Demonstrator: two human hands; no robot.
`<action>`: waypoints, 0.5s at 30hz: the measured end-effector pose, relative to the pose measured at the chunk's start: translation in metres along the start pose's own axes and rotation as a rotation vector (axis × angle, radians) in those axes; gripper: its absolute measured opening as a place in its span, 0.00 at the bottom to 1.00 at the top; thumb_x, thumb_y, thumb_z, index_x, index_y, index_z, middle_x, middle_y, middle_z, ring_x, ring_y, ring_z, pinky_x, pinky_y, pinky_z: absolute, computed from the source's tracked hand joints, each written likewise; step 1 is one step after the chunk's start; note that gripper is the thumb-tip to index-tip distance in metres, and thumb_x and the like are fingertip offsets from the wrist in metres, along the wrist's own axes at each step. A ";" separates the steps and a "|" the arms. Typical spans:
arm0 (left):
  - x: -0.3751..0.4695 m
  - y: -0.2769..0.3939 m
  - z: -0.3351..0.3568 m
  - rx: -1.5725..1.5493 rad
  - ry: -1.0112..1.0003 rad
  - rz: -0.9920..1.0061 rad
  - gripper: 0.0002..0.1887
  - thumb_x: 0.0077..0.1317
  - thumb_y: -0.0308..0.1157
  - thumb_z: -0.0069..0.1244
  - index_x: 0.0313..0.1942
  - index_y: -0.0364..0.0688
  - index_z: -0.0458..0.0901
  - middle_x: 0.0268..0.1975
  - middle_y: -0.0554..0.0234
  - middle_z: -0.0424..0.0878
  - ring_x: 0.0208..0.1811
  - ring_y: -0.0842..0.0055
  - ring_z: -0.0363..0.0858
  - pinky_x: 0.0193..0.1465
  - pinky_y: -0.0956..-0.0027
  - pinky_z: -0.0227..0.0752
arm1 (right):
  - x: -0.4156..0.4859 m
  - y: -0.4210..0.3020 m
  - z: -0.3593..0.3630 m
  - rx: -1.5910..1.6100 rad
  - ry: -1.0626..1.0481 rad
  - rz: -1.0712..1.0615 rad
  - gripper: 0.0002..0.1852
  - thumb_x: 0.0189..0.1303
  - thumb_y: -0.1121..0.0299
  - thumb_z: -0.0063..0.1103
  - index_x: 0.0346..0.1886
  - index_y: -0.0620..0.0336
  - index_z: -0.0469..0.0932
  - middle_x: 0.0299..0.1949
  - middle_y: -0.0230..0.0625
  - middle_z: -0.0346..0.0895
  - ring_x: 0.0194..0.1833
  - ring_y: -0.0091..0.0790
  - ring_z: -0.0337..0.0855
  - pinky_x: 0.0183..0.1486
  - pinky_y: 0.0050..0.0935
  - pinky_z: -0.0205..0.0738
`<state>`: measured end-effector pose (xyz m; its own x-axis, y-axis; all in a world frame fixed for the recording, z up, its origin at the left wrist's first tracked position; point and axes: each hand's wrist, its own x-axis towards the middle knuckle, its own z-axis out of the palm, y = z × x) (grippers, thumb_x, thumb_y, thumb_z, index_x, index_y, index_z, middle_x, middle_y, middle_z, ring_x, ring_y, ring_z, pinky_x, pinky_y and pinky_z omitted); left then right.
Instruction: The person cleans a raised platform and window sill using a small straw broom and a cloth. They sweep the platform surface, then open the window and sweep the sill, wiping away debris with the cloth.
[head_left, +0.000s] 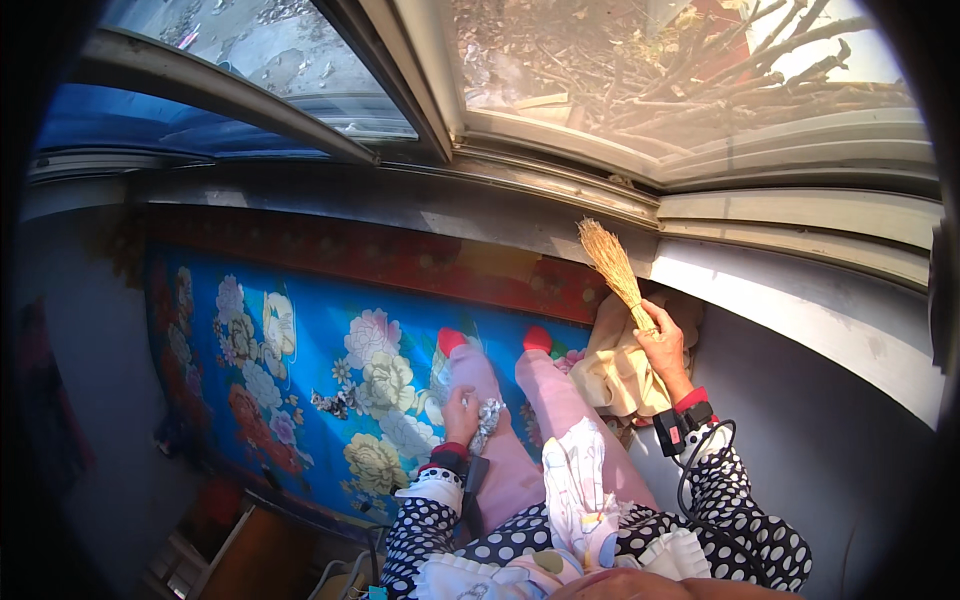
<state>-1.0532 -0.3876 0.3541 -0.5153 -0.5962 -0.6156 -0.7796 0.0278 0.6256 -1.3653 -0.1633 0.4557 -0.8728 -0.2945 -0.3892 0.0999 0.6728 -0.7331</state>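
Observation:
My right hand (661, 337) grips the bound handle of a small straw whisk broom (611, 259). Its bristles point up and left, over the window sill (510, 225) by the corner. Low in front of me, beside my pink trouser leg, my left hand (460, 415) holds a crumpled, silvery, patterned cloth or wad (489, 421); its exact kind is unclear. Under my knees and red socks spreads a blue flowered sheet or mat (322, 300). A similar dark, crumpled bit (335, 403) lies on it to the left.
Beyond the sill are sliding window frames (555, 180), with branches (697, 90) outside the glass. A cream folded cloth (611, 360) lies at the right wall. A red patterned border (420, 262) runs beneath the sill. A cable hangs from my right wrist device.

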 end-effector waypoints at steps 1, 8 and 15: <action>0.000 0.000 -0.003 -0.021 -0.013 -0.046 0.11 0.58 0.33 0.49 0.40 0.41 0.79 0.32 0.47 0.82 0.35 0.55 0.80 0.40 0.60 0.71 | 0.005 -0.010 -0.002 -0.055 -0.014 -0.009 0.26 0.44 0.77 0.60 0.53 0.60 0.74 0.46 0.38 0.77 0.47 0.32 0.78 0.51 0.27 0.69; 0.023 0.033 -0.010 -0.321 -0.188 -0.215 0.15 0.62 0.36 0.48 0.45 0.38 0.79 0.36 0.55 0.83 0.39 0.70 0.81 0.42 0.70 0.71 | 0.037 -0.066 0.048 0.104 -0.229 -0.130 0.24 0.45 0.75 0.63 0.50 0.60 0.74 0.43 0.37 0.79 0.44 0.29 0.79 0.48 0.27 0.71; 0.121 0.125 -0.002 -1.068 -0.312 -0.062 0.17 0.65 0.38 0.47 0.44 0.32 0.77 0.35 0.59 0.81 0.37 0.79 0.78 0.42 0.76 0.71 | 0.028 -0.106 0.136 0.074 -0.657 -0.217 0.24 0.43 0.64 0.65 0.47 0.59 0.74 0.43 0.44 0.77 0.47 0.42 0.78 0.52 0.33 0.68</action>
<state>-1.2120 -0.4574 0.3588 -0.6698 -0.3407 -0.6598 -0.1779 -0.7890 0.5881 -1.3354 -0.3351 0.4471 -0.4086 -0.7826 -0.4697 0.0090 0.5111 -0.8595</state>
